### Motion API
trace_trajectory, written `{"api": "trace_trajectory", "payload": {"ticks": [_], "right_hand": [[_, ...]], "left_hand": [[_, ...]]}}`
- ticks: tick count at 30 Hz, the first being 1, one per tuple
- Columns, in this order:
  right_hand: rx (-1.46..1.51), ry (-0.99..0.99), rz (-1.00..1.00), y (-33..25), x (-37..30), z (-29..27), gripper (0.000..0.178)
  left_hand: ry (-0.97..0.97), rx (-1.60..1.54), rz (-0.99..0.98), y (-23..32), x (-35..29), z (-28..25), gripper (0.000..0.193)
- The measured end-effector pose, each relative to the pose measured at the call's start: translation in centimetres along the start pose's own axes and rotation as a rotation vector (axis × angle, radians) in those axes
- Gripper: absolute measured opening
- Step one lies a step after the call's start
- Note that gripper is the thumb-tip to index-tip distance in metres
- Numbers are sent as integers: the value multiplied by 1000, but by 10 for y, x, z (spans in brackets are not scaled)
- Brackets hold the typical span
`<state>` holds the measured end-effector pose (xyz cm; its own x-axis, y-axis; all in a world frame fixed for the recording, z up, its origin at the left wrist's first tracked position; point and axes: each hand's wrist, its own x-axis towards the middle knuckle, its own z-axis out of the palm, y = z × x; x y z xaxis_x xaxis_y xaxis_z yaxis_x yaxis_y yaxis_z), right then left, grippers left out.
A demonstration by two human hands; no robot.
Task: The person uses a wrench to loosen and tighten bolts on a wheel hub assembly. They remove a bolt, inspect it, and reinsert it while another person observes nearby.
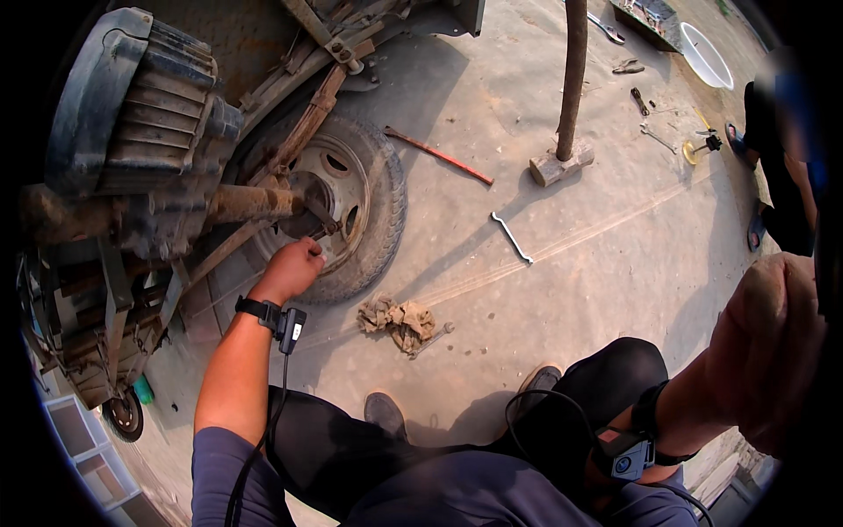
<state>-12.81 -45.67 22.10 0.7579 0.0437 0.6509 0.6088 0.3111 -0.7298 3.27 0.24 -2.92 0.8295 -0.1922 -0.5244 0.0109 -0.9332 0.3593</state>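
My left hand [294, 269] is closed, its fingers curled at the end of a rusty axle [255, 204]. Whatever it may pinch is too small to make out. Behind the hand, a wheel with a worn tire [386, 206] lies flat on the ground. Joined to the axle is a dirty, ribbed motor housing [162, 110]. My right hand [768, 351] is raised at the right, close to the camera, with fingers bent together. Its inside is turned away, so anything in it is hidden. Both wrists wear strapped devices with cables.
A wooden mallet [562, 165] stands with its long handle up. A double-ended wrench [512, 238], a red bar [439, 155] and a crumpled brown rag [413, 325] lie on the concrete. Pliers [628, 67] and a white basin [705, 54] are farther off. A person [777, 176] stands at right.
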Motion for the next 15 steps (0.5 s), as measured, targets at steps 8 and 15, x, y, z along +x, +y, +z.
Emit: {"api": "trace_trajectory", "payload": {"ticks": [8,15], "right_hand": [[146,454,361,68,7,17,24],[66,436,566,92,5,21,21]], "left_hand": [[4,-3,15,-3,-4,3,29],[30,-9,157,-14,8,11,21]]}}
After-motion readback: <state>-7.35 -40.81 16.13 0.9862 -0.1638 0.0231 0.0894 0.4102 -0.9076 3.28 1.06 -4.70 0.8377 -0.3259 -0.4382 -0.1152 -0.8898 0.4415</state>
